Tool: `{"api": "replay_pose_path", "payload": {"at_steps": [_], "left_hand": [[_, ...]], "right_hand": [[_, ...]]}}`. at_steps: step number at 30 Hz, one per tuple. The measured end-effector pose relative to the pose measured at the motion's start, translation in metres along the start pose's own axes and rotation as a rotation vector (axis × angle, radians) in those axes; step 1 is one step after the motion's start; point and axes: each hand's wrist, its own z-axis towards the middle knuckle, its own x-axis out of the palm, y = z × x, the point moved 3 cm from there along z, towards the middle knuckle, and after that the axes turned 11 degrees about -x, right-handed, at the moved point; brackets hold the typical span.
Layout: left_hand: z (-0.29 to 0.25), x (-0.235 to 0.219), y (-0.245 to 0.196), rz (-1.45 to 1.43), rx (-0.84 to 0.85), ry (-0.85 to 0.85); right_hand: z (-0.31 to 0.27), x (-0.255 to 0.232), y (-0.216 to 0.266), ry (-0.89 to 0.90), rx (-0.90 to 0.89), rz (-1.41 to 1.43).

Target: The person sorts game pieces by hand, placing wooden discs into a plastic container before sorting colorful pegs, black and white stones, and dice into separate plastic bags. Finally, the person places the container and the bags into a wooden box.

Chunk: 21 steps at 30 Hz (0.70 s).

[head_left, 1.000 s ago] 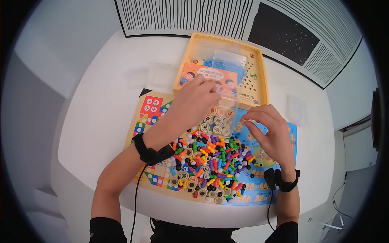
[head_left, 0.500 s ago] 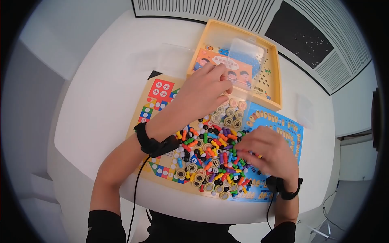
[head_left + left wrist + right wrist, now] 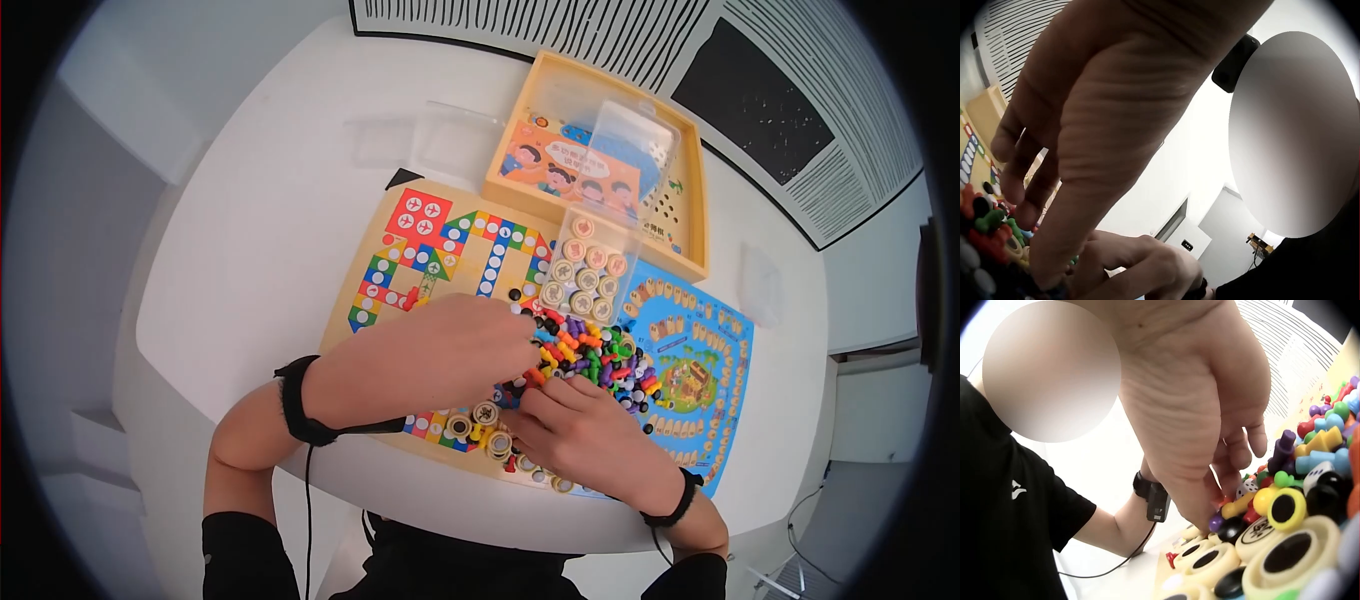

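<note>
My left hand (image 3: 430, 350) reaches palm down over the left side of a heap of mixed game pieces (image 3: 590, 350). In the left wrist view its fingers (image 3: 1013, 187) hang loosely apart, with the thumb down among the pieces. Close beside it, my right hand (image 3: 575, 435) reaches into the front of the heap. Its fingers (image 3: 1238, 453) point down in the right wrist view, fingertips partly hidden by pieces. Near them lie round xiangqi pieces (image 3: 1213, 562), coloured pegs (image 3: 1319, 444) and dice (image 3: 1247, 486). A clear plastic box (image 3: 628, 260) behind the heap holds rows of xiangqi pieces (image 3: 582, 275).
Under the heap lie a flying-chess board (image 3: 480, 225) and a blue game board (image 3: 735, 350). Behind them stands a yellow wooden tray (image 3: 695, 180) with an orange booklet (image 3: 575, 165). Clear plastic lies at the left (image 3: 455, 140) and right (image 3: 762, 285).
My left hand has left the clear box and come down toward me over the heap. The right hand has moved left and forward into the pieces. The head view has shifted slightly.
</note>
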Motion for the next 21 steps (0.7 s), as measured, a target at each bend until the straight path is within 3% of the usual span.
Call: {"api": "replay_pose_path", "payload": {"at_steps": [2,9,11,14,18,20,21], "left_hand": [[0.0,-0.002,0.003,-0.015,0.046,-0.319],[-0.001,-0.013,0.003,-0.078,0.067,-0.286],[0.004,-0.017,0.006,-0.033,-0.075,-0.114],[0.007,-0.012,0.016,-0.028,0.024,-0.261],[0.01,-0.012,0.02,-0.079,0.005,-0.303],[0.009,-0.006,0.022,-0.033,0.048,-0.428],[0.009,-0.006,0.022,-0.029,0.055,-0.432]], "right_hand": [[0.003,0.001,0.001,0.001,0.026,0.012],[0.005,0.008,-0.004,-0.056,0.043,0.072],[0.006,0.006,-0.006,-0.061,0.032,0.106],[0.004,-0.001,-0.011,-0.053,-0.025,0.112],[-0.005,-0.04,-0.043,-0.362,0.208,0.238],[-0.013,-0.058,-0.095,-0.505,0.517,0.226],[-0.014,-0.061,-0.11,-0.556,0.493,0.166]]}}
